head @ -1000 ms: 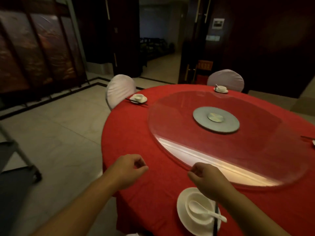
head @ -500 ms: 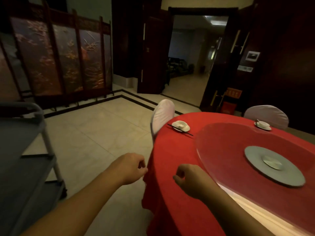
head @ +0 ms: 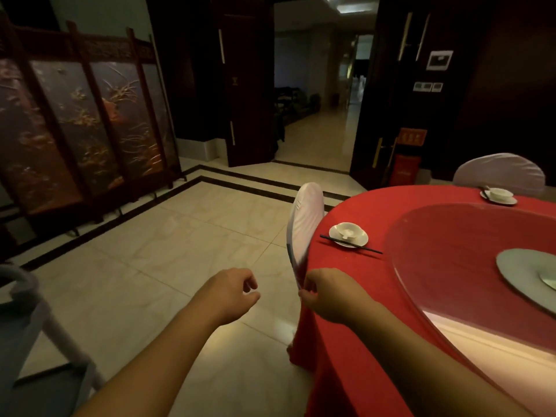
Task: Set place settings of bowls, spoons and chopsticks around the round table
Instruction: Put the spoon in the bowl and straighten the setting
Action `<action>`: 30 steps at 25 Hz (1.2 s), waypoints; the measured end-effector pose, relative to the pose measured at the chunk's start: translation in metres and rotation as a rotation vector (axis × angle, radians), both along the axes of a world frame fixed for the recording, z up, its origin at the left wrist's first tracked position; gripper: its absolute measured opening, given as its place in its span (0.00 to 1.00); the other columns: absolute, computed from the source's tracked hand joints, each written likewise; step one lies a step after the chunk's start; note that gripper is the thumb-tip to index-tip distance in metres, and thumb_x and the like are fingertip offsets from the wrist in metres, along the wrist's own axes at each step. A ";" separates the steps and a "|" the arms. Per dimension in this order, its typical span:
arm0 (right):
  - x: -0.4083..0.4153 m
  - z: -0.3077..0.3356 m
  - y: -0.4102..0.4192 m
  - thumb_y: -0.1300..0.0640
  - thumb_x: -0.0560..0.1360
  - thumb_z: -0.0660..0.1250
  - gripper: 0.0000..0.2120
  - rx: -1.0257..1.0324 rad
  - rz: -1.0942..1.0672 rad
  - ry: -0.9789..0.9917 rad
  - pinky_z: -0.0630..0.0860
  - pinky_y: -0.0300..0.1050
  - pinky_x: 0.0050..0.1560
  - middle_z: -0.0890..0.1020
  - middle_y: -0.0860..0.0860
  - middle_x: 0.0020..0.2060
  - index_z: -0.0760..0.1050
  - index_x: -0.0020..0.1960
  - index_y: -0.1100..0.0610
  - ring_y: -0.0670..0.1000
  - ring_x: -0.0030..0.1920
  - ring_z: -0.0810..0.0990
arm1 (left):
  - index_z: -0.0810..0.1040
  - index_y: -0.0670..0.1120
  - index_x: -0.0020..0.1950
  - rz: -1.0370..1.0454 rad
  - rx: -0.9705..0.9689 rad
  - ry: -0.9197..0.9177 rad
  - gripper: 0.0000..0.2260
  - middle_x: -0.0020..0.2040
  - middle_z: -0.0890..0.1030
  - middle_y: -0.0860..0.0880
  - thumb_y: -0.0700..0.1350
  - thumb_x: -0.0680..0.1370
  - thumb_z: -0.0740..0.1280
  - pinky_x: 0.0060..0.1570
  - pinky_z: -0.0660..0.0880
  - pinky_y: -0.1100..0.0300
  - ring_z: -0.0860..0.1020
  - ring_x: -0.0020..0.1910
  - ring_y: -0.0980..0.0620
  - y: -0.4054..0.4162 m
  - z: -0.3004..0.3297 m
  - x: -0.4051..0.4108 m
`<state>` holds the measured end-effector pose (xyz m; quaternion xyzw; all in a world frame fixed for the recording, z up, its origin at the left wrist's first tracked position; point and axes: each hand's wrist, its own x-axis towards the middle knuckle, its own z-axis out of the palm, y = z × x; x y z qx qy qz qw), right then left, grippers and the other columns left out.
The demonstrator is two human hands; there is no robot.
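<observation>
The round table (head: 355,212) with its red cloth fills the right side. On its near-left part stands a white bowl on a saucer (head: 349,233) with a spoon in it and black chopsticks (head: 350,244) laid in front. A second white bowl setting (head: 498,195) sits at the far edge. My left hand (head: 231,291) hangs over the floor left of the table, fingers loosely curled, holding nothing. My right hand (head: 326,294) is at the table's left edge, fingers curled, empty.
A glass turntable (head: 451,242) with a grey hub (head: 525,273) covers the table's middle. White-covered chairs stand at the left edge (head: 304,227) and far side (head: 499,170). A grey service cart (head: 27,320) is at lower left. A folding screen (head: 84,124) lines the left wall; a doorway opens ahead.
My view has swung left, away from the table: the nearest bowl setting left the frame and the cart came in. Both hands stayed curled and empty, now beside the table's edge.
</observation>
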<state>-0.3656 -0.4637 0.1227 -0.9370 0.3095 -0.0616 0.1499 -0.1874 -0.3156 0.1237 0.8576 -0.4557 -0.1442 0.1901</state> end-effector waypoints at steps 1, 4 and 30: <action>0.025 -0.007 -0.025 0.45 0.76 0.65 0.09 0.007 -0.016 -0.009 0.72 0.44 0.40 0.83 0.49 0.45 0.79 0.47 0.50 0.51 0.42 0.77 | 0.80 0.55 0.55 -0.013 0.009 -0.012 0.09 0.52 0.81 0.58 0.55 0.77 0.69 0.48 0.77 0.61 0.79 0.49 0.58 -0.027 -0.003 0.026; 0.084 -0.020 -0.101 0.46 0.76 0.65 0.10 0.057 -0.095 -0.031 0.72 0.44 0.39 0.83 0.49 0.43 0.79 0.46 0.51 0.51 0.43 0.80 | 0.80 0.54 0.55 -0.059 0.031 -0.041 0.10 0.53 0.81 0.57 0.55 0.77 0.68 0.47 0.77 0.61 0.79 0.49 0.57 -0.109 -0.004 0.093; 0.248 -0.112 -0.404 0.51 0.72 0.70 0.06 0.362 -1.683 -0.360 0.73 0.42 0.34 0.82 0.47 0.35 0.78 0.38 0.51 0.51 0.38 0.81 | 0.82 0.51 0.52 -1.362 0.145 -0.161 0.10 0.50 0.84 0.51 0.54 0.75 0.70 0.51 0.79 0.55 0.81 0.48 0.52 -0.760 -0.078 0.277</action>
